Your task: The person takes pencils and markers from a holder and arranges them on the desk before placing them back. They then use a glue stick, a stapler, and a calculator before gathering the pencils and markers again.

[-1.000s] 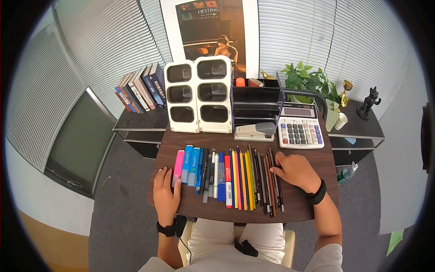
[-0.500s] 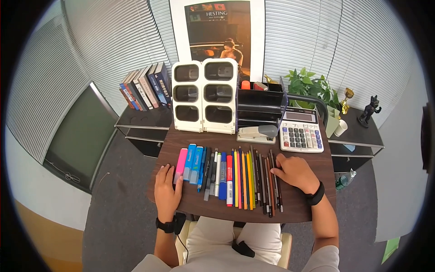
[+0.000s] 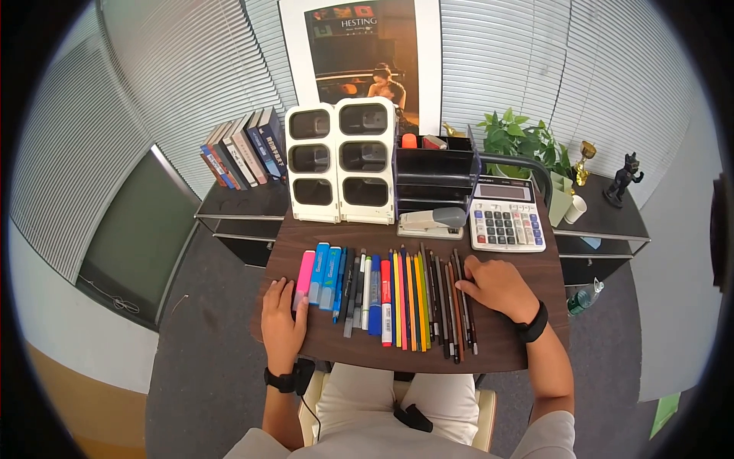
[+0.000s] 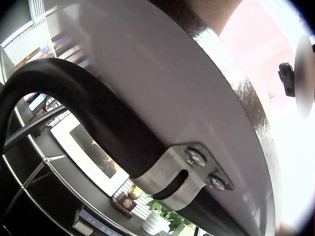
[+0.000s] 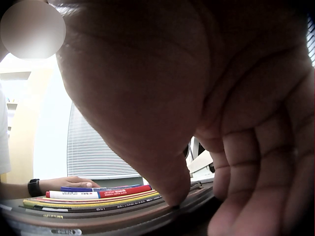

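A row of pens and pencils lies across the brown table. My left hand rests flat at the row's left end, its thumb right at a pink highlighter. Beside that are two blue highlighters, black pens, a blue marker and a red marker. Coloured pencils and dark pencils continue to the right. At that end rests my right hand, fingers loosely bent. In the right wrist view its thumb points down at the pencils; nothing is gripped.
Behind the row stand a white six-hole holder, a black desk organizer, a stapler and a calculator. Side shelves carry books and a plant. The left wrist view shows a black tube under the tabletop.
The head view shifts slightly, first one way and then back. Both hands and the row of pens and pencils stay where they are.
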A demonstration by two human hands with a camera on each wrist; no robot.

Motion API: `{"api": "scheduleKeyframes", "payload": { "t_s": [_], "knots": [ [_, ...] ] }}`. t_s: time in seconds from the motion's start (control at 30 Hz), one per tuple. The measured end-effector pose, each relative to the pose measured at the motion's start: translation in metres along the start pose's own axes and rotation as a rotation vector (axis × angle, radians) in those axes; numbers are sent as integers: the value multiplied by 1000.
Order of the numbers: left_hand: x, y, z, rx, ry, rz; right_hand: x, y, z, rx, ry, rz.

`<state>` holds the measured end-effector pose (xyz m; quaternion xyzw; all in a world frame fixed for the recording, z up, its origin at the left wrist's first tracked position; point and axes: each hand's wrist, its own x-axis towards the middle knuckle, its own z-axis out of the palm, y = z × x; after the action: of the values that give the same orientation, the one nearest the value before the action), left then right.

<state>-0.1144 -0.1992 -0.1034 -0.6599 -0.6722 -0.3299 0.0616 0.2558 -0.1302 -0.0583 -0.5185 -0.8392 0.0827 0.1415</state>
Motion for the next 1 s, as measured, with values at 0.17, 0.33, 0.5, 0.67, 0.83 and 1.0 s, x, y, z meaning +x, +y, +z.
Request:
{"api": "scheduleKeyframes", "payload": {
  "t_s": [0.17,0.33,0.5,0.67,0.83,1.0],
  "knots": [
    [2,-1,1,-6,-3,-1,0,-1,-2,-22,-9,-10],
    [3,0,1,-7,-7,-13,0,-2,-3,-19,-8,-28],
    [3,1,-1,12,-14,-12,0,-3,-4,-28,-7,-16],
    [4,0,-3,15,-80,10,1,-3,-4,-11,-32,5],
    [9,-7,-4,28,-269,135,8,4,-1,44,-47,33],
    [30,-21,-30,-63,-593,158,6,0,-2,-64,39,26]
  ]
}}
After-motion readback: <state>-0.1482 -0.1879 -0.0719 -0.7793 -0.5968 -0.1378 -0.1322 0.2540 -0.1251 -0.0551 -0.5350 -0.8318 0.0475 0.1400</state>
